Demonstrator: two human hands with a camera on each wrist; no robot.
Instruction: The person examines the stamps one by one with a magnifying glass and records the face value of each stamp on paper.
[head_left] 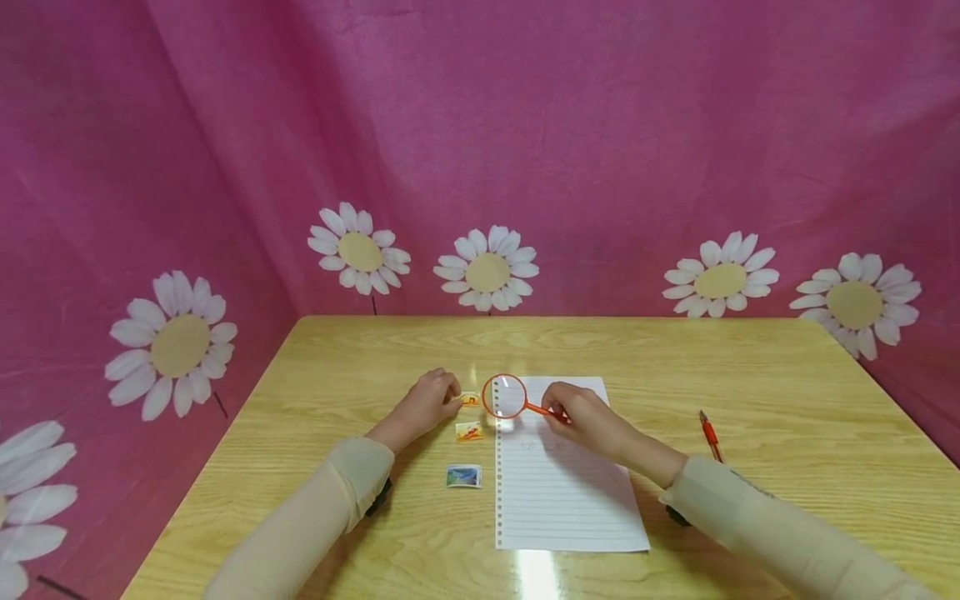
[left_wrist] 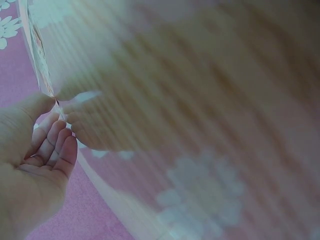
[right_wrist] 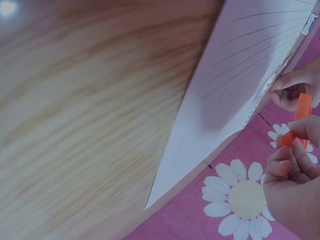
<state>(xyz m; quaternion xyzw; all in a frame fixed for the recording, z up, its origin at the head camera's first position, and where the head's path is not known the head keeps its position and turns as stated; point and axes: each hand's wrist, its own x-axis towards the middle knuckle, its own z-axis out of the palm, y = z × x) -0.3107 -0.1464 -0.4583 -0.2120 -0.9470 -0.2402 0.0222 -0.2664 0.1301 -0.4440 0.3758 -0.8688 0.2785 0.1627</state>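
In the head view my right hand (head_left: 588, 417) grips the handle of a red-rimmed magnifying glass (head_left: 527, 406). Its round lens hangs over the upper left edge of a lined sheet of paper (head_left: 570, 508). My left hand (head_left: 423, 404) has thumb and fingertips at the left edge of a small orange-and-yellow stamp (head_left: 470, 400), seemingly pinching it. Below that stamp lie a second orange-and-yellow one (head_left: 469, 432) and a blue-green one (head_left: 463, 476). In the right wrist view, fingers pinch the orange handle (right_wrist: 287, 139); the left wrist view shows the left thumb and fingers close together.
A red pen (head_left: 710, 437) lies on the wooden table (head_left: 787, 375) to the right of the paper, partly hidden by the right forearm. Faint writing shows on the sheet. A pink curtain (head_left: 585, 150) with white daisies hangs behind and beside the table.
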